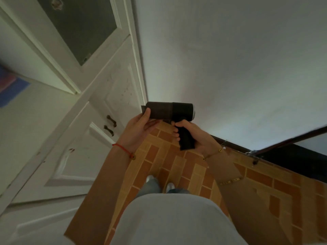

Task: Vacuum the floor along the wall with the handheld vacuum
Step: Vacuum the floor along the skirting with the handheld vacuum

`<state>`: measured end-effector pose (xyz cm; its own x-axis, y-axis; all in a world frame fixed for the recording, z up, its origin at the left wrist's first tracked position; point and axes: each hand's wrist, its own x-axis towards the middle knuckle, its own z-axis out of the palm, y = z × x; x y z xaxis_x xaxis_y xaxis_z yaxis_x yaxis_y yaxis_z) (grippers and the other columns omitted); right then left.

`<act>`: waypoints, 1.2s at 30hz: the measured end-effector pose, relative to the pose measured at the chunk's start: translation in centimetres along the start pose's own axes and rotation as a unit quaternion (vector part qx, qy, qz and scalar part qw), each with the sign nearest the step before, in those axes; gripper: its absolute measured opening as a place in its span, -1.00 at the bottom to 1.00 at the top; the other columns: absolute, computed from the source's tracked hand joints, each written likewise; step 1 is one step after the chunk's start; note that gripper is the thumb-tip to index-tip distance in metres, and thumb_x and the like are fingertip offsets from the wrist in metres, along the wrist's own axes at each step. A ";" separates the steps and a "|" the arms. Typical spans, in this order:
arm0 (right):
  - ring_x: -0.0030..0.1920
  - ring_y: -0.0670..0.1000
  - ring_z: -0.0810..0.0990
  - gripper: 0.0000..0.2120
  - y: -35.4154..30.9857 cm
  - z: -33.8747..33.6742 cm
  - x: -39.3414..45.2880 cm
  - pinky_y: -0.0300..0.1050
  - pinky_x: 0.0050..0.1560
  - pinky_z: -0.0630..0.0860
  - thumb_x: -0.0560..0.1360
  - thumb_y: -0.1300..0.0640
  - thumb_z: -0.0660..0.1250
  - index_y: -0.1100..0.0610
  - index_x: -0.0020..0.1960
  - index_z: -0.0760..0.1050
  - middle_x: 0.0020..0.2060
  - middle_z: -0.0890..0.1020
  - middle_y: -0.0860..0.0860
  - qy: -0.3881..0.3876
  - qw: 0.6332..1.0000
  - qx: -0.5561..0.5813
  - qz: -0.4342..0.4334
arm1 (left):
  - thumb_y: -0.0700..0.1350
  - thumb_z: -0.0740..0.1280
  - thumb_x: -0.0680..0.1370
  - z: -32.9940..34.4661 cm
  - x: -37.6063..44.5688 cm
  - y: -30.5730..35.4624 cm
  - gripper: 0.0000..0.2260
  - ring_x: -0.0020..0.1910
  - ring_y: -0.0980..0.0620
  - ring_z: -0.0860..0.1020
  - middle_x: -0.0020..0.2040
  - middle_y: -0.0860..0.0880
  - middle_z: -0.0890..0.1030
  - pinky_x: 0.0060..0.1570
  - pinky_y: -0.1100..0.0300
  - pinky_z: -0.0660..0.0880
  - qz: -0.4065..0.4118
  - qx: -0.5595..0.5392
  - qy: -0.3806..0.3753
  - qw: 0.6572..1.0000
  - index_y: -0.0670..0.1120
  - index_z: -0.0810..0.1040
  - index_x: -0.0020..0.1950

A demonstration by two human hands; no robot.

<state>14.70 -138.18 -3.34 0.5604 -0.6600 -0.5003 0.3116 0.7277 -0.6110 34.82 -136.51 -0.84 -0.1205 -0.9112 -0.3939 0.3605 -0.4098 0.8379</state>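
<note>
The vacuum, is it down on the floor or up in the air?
Up in the air: the vacuum is held level, right hand on its handle, left hand at its front.

My right hand (190, 134) grips the black handheld vacuum (169, 113) by its handle, barrel level in front of the white wall (230, 59). My left hand (139, 127) cups its front end, thumb on top. Brick-patterned floor (177, 165) lies below, white cabinet doors (85, 138) left.

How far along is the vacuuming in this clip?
Done: the handheld vacuum is picked up. In hand: the right hand grips its handle while the left hand touches the front end, held up in the air. Left: all of it; the nozzle has not reached the tiled floor by the wall.
</note>
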 end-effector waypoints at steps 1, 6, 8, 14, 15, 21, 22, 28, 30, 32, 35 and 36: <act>-0.34 -0.07 0.48 -0.94 -0.3 -0.3 0.4 -0.23 -0.29 0.48 0.48 0.17 0.35 0.13 -0.12 0.48 -0.32 0.51 0.00 0.004 1.000 0.005 -0.002 | 0.00 0.17 0.67 0.0 0.8 0.2 -0.63 0.24 -0.02 0.61 0.23 -0.17 0.64 0.27 0.16 0.53 -0.004 0.004 -0.006 1.000 -0.21 0.48 0.35; -0.33 -0.06 0.48 -0.93 -1.6 -1.3 3.2 -0.22 -0.29 0.48 0.47 0.16 0.36 0.14 -0.10 0.48 -0.31 0.52 0.00 0.029 0.999 0.022 -0.013 | -0.02 0.18 0.67 -0.4 4.9 1.2 -0.65 0.20 0.00 0.64 0.14 -0.12 0.68 0.21 0.19 0.56 -0.024 0.006 -0.014 1.000 -0.21 0.48 0.33; -0.32 -0.07 0.48 -0.94 -2.1 -1.6 4.4 -0.23 -0.28 0.47 0.48 0.16 0.35 0.13 -0.09 0.48 -0.30 0.52 -0.01 0.035 0.999 0.028 -0.016 | -0.03 0.18 0.67 -0.8 6.5 1.8 -0.66 0.18 0.01 0.64 0.12 -0.10 0.69 0.20 0.20 0.56 -0.032 0.007 -0.017 0.999 -0.21 0.48 0.32; -0.31 -0.06 0.47 -0.93 -3.7 -2.3 8.0 -0.21 -0.25 0.46 0.50 0.16 0.34 0.13 -0.08 0.46 -0.30 0.51 -0.01 0.051 0.997 0.049 -0.023 | -0.04 0.18 0.67 -1.8 11.6 2.7 -0.72 0.18 0.00 0.64 0.11 -0.09 0.69 0.28 0.13 0.52 -0.050 0.019 -0.020 0.998 -0.17 0.52 0.25; -0.31 -0.06 0.47 -0.94 -4.0 -2.6 8.6 -0.21 -0.25 0.46 0.50 0.16 0.34 0.13 -0.08 0.46 -0.30 0.51 -0.01 0.054 0.997 0.054 -0.023 | -0.04 0.18 0.67 -1.9 12.4 2.6 -0.74 0.17 0.01 0.65 0.08 -0.07 0.70 0.28 0.14 0.53 -0.053 0.016 -0.019 0.998 -0.16 0.53 0.23; -0.34 -0.07 0.48 -0.94 -4.6 -6.2 12.1 -0.24 -0.30 0.47 0.55 0.20 0.27 0.13 -0.10 0.46 -0.31 0.50 0.00 0.054 0.997 0.061 -0.007 | -0.05 0.17 0.68 -2.7 17.4 -0.2 -0.76 0.15 0.01 0.65 0.02 -0.04 0.73 0.23 0.17 0.55 -0.075 0.000 -0.012 0.997 -0.14 0.55 0.17; -0.34 -0.07 0.48 -0.94 -4.4 -7.2 12.9 -0.24 -0.29 0.47 0.55 0.19 0.27 0.13 -0.11 0.46 -0.30 0.50 0.00 0.050 0.996 0.068 0.000 | -0.06 0.17 0.68 -2.8 18.2 -1.0 -0.77 0.15 0.01 0.65 0.01 -0.03 0.73 0.22 0.17 0.56 -0.075 -0.001 -0.006 0.997 -0.14 0.55 0.17; -0.34 -0.08 0.48 -0.93 -1.4 -14.6 18.8 -0.26 -0.29 0.47 0.53 0.19 0.28 0.13 -0.14 0.45 -0.31 0.51 0.00 0.046 0.997 0.060 0.013 | -0.07 0.17 0.68 -5.0 24.4 -8.3 -0.73 0.23 -0.02 0.61 0.15 -0.10 0.67 0.31 0.12 0.50 -0.062 0.004 0.005 0.998 -0.18 0.52 0.27; -0.34 -0.07 0.48 -0.93 0.4 -17.6 21.3 -0.25 -0.30 0.48 0.52 0.19 0.29 0.13 -0.14 0.46 -0.31 0.51 0.01 0.040 0.997 0.060 0.014 | -0.07 0.16 0.68 -6.4 26.7 -11.7 -0.67 0.26 -0.03 0.59 0.21 -0.15 0.64 0.33 0.11 0.49 -0.058 0.008 0.007 0.998 -0.22 0.48 0.35; -0.33 -0.06 0.48 -0.95 2.8 -20.8 24.0 -0.24 -0.30 0.48 0.51 0.19 0.32 0.13 -0.12 0.46 -0.30 0.51 0.01 0.036 0.998 0.057 0.012 | -0.06 0.15 0.69 -7.9 29.1 -15.5 -0.64 0.28 -0.04 0.59 0.25 -0.18 0.62 0.34 0.11 0.48 -0.058 0.015 0.009 0.998 -0.25 0.45 0.39; -0.33 -0.05 0.48 -0.95 6.8 -25.9 28.2 -0.23 -0.30 0.48 0.50 0.19 0.32 0.14 -0.09 0.45 -0.30 0.50 0.02 0.030 0.998 0.052 0.013 | -0.07 0.13 0.70 -10.7 32.6 -21.5 -0.61 0.25 -0.02 0.60 0.28 -0.20 0.60 0.32 0.15 0.50 -0.049 0.032 0.006 0.998 -0.26 0.40 0.44; -0.33 -0.05 0.48 -0.95 8.2 -27.5 29.6 -0.22 -0.30 0.49 0.50 0.19 0.33 0.15 -0.08 0.46 -0.29 0.50 0.02 0.027 0.998 0.053 0.014 | -0.07 0.12 0.70 -11.7 33.7 -23.5 -0.61 0.25 -0.01 0.60 0.28 -0.20 0.60 0.29 0.18 0.51 -0.045 0.044 -0.001 0.998 -0.26 0.38 0.46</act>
<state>12.78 -156.91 -40.01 0.5289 -0.6456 -0.5509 0.3764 0.7602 -0.5296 33.15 -157.15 -38.22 -0.1515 -0.8703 -0.4687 0.2651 -0.4926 0.8289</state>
